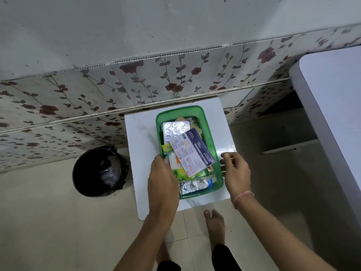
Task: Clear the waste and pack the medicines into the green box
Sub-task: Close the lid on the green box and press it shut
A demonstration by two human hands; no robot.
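Left hand (163, 178) hides green box (212, 145) edge, perhaps gripping it.

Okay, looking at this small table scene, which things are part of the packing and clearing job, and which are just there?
Part of the job:
green box
medicated dressings packet, on top of the contents
blister strips
foil sachet
black bin on the floor, for waste
left hand and right hand, at the box's sides

Just there:
small white table
white counter on the right

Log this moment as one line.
green plastic box: packed with medicines | left hand: on its left edge | right hand: beside right rim | black bin: on floor
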